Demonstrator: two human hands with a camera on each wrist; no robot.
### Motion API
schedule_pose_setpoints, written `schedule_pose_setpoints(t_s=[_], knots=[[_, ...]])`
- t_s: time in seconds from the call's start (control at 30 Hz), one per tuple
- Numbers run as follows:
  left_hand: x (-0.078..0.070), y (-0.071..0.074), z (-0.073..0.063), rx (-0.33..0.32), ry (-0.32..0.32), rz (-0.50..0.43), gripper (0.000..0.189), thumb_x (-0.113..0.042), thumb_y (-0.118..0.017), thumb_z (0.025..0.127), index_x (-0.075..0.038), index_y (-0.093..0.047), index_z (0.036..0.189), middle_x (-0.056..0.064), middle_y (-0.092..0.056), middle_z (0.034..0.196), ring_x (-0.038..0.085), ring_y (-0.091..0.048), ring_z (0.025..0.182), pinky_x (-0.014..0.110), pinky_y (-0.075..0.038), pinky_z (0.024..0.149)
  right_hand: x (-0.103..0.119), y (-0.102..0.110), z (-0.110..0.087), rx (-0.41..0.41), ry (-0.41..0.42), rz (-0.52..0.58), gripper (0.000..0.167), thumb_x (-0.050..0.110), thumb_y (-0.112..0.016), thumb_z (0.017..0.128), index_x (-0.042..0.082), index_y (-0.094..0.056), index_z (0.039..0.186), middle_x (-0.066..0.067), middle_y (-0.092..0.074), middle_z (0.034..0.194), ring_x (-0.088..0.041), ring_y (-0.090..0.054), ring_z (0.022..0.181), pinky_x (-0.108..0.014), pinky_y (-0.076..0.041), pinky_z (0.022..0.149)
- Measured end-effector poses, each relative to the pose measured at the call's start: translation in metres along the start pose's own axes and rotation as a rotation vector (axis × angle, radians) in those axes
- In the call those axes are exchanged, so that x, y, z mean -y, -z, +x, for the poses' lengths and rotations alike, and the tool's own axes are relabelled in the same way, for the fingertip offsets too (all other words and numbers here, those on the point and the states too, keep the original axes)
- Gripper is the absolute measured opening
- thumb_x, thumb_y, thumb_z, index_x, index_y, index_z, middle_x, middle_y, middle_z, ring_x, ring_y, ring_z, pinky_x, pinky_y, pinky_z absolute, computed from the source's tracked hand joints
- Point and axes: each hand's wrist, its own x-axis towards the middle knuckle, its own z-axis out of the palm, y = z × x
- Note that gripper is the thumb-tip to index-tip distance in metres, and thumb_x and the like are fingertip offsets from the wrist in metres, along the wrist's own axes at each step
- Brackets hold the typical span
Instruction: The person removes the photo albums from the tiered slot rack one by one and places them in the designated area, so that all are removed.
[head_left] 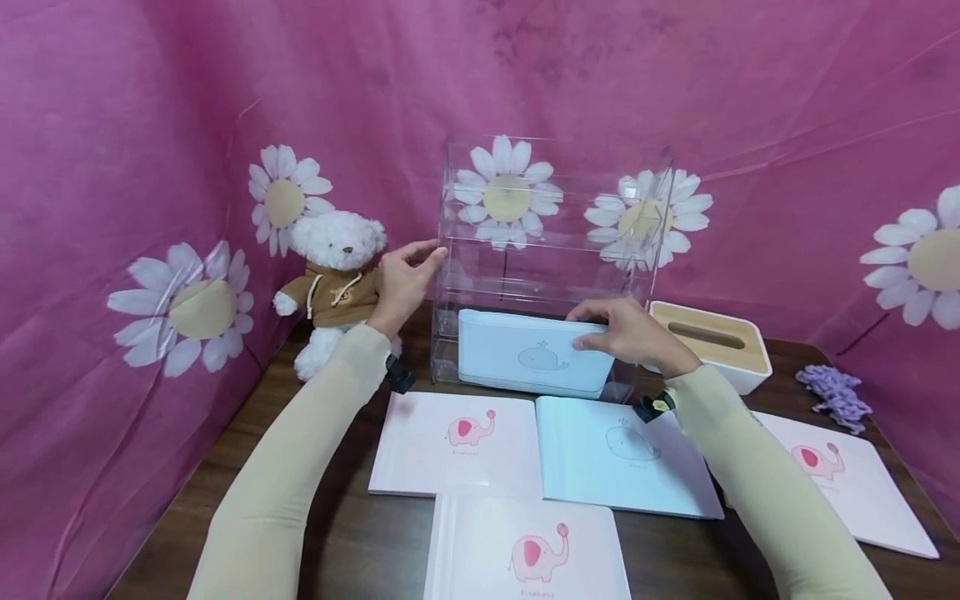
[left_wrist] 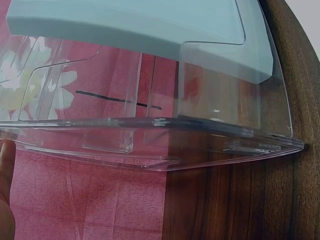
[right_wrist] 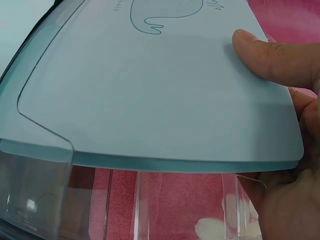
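My right hand (head_left: 633,337) pinches a light-blue book (head_left: 498,354) with a whale drawing at its right end. In the right wrist view the thumb (right_wrist: 270,57) lies on the cover and the other fingers go behind it. The book sits in the lowest tier of a clear acrylic rack (head_left: 551,242), its left part behind the rack's cut-out front panel (right_wrist: 40,175). My left hand (head_left: 408,279) grips the rack's left side edge. Only a finger of it shows in the left wrist view, beside the clear side panel (left_wrist: 160,122).
Before the rack lie a pink elephant book (head_left: 420,446), another whale book (head_left: 592,467) and a second elephant book (head_left: 480,542). A third elephant book (head_left: 873,500) lies right. A teddy bear (head_left: 341,287) sits left; a tissue box (head_left: 750,371) and purple yarn piece (head_left: 836,396) are right.
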Motion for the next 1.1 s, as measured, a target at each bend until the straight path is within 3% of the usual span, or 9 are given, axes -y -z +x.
schedule_pose_setpoints(t_s=[0.3, 0.57, 0.7, 0.83, 1.1], knots=[[0.002, 0.0008, 0.0013, -0.012, -0.004, -0.009, 0.036, -0.035, -0.079, 0.089, -0.011, -0.078, 0.116, 0.015, -0.078, 0.104, 0.003, -0.065, 0.079, 0.015, -0.052, 0.068, 0.0008, -0.0057, 0.0015, -0.081, -0.035, 0.036, 0.027, 0.015, -0.083, 0.085, 0.015, -0.077, 0.112, -0.007, -0.078, 0.11, -0.018, -0.069, 0.089, -0.029, -0.054, 0.074], [0.0016, -0.0012, 0.0022, -0.022, -0.009, 0.007, 0.033, -0.033, -0.079, 0.089, -0.011, -0.078, 0.114, 0.013, -0.079, 0.102, 0.001, -0.065, 0.078, 0.016, -0.052, 0.068, 0.0041, -0.0004, -0.002, -0.23, -0.235, 0.316, 0.03, 0.011, -0.085, 0.082, 0.012, -0.076, 0.11, -0.007, -0.076, 0.112, -0.014, -0.073, 0.086, -0.025, -0.06, 0.074], [0.0019, 0.0, 0.0015, -0.03, -0.006, 0.006, 0.034, -0.033, -0.079, 0.089, -0.011, -0.078, 0.114, 0.013, -0.079, 0.103, 0.001, -0.065, 0.079, 0.015, -0.052, 0.068, 0.0044, 0.0016, -0.0035, -0.266, -0.242, 0.424, 0.03, 0.011, -0.086, 0.081, 0.009, -0.073, 0.108, 0.002, -0.076, 0.104, -0.013, -0.075, 0.085, -0.029, -0.062, 0.076], [0.0026, 0.0, 0.0004, -0.029, 0.003, 0.008, 0.034, -0.034, -0.079, 0.089, -0.011, -0.078, 0.114, 0.013, -0.079, 0.103, 0.001, -0.065, 0.078, 0.015, -0.051, 0.067, 0.0043, 0.0012, -0.0048, -0.294, -0.243, 0.448, 0.03, 0.014, -0.086, 0.081, 0.008, -0.074, 0.108, 0.008, -0.074, 0.102, -0.012, -0.075, 0.085, -0.03, -0.063, 0.076], [0.0015, -0.001, 0.0026, -0.018, 0.0, 0.031, 0.035, -0.038, -0.079, 0.089, -0.015, -0.078, 0.115, 0.01, -0.079, 0.105, 0.003, -0.066, 0.082, 0.016, -0.052, 0.069, 0.0058, 0.0025, -0.0076, -0.351, -0.252, 0.565, 0.035, 0.019, -0.086, 0.083, 0.004, -0.072, 0.112, 0.002, -0.071, 0.106, -0.016, -0.076, 0.084, -0.037, -0.064, 0.073]])
